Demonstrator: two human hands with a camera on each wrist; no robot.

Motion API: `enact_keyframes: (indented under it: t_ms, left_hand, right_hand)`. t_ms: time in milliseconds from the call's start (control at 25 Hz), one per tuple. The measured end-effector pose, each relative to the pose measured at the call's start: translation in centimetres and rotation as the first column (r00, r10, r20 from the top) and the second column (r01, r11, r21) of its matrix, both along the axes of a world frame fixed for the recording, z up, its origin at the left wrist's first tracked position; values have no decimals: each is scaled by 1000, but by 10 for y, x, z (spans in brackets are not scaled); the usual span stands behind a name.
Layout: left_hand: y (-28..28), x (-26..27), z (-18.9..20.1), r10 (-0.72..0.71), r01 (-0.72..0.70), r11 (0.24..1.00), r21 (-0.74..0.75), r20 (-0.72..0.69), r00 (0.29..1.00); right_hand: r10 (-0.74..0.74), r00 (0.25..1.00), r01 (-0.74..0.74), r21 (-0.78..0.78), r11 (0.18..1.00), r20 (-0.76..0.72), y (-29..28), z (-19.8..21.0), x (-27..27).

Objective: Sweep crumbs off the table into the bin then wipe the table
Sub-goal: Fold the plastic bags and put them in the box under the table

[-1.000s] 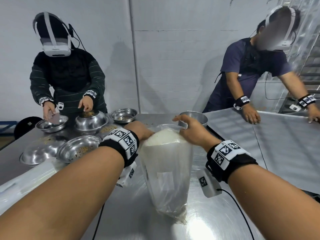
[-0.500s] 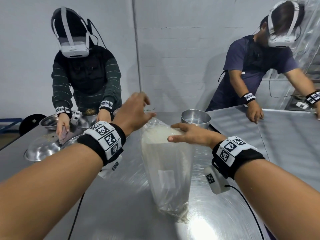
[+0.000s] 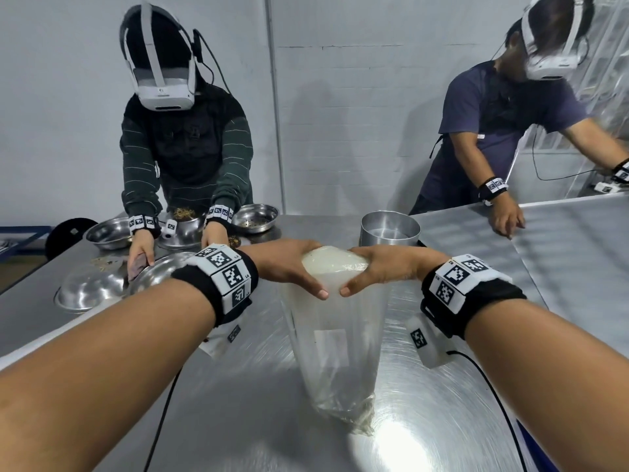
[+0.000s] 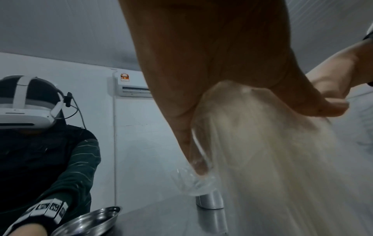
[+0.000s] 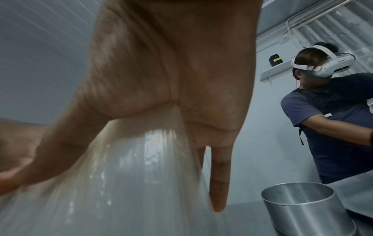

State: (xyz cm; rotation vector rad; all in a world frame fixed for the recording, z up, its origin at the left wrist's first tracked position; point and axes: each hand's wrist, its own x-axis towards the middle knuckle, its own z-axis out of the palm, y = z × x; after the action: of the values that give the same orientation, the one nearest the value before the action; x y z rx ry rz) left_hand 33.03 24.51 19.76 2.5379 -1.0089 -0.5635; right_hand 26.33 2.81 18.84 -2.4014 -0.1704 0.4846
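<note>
1. Cupping the upper end of the clear plastic bag from both sides, the left hand and right hand now meet, thumb tips almost touching in front of it; half a second ago the left hand was raised clear of the bag and only the right touched it.
2. Each grip is curled round the bag's white, rounded top, the fingers wrapped behind it.
3. The bag lies on the steel worktop, its lower end nearest the camera and holding a little brown debris, probably crumbs.
4. A steel bin stands just beyond the hands.
5. Judging from this, the two-handed hold readies the bag for lifting or emptying; wiping looks not yet begun.
6. Two other people work at neighbouring surfaces.
</note>
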Motion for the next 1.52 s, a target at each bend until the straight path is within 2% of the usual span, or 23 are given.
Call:
enact_keyframes:
  t_ms: [120,200,280,360,480,560,600,720,800,880,960,1000,1080,1200,1400,1520]
  left_hand:
    - [2,3,-7,31,-36,992,-121,-50,998]
    - [6,5,-19,103,-110,956,-271,-40,994]
    - [10,4,-35,202,-204,870,-449,-54,978]
    - [10,0,-51,287,-281,752,-597,-87,954]
    - [4,4,-69,313,-399,610,-685,-254,915]
    - [1,10,-75,228,-453,572,-684,-397,889]
    - [1,14,-78,168,-447,582,-680,-437,884]
    - [1,12,-73,-22,-324,635,-702,-435,900]
    - [2,7,-73,-52,-313,599,-737,-427,903]
    - [0,-1,-88,54,-372,498,-783,-401,915]
    - [-4,-16,-110,249,-442,413,-796,-369,896]
    - [-8,-24,-120,318,-457,397,-796,-348,882]
    - [-16,-33,-128,400,-459,366,-809,-309,863]
    - [-26,-31,-123,430,-457,360,-813,-290,855]
    - [-33,-12,-95,416,-426,343,-837,-271,868]
    - [-33,-1,-80,393,-397,368,-841,-247,886]
  right_hand:
    - [-43,998,40,64,997,41,-3,-5,1]
    - [-126,986,101,211,972,108,-7,-13,-1]
    - [-243,962,171,417,893,126,-11,-26,-2]
    - [-351,930,224,580,783,114,-12,-42,-1]
    - [-399,913,219,721,658,86,-8,-60,2]
    - [-315,946,151,752,642,78,-6,-66,1]
    - [-268,961,127,750,649,69,-7,-67,0]
    - [-159,986,76,739,669,42,-13,-69,0]
    - [-148,987,55,748,662,59,-12,-71,-3]
    - [-244,964,76,772,631,104,-4,-78,-8]
    - [-439,892,170,819,548,109,11,-89,-14]
    - [-512,851,195,833,517,119,18,-96,-15]
    - [-602,781,217,831,512,167,30,-107,-15]
    - [-674,713,244,832,498,194,37,-105,-11]
    - [-667,691,174,830,529,281,32,-75,1]
    - [-661,676,128,832,540,325,29,-61,7]
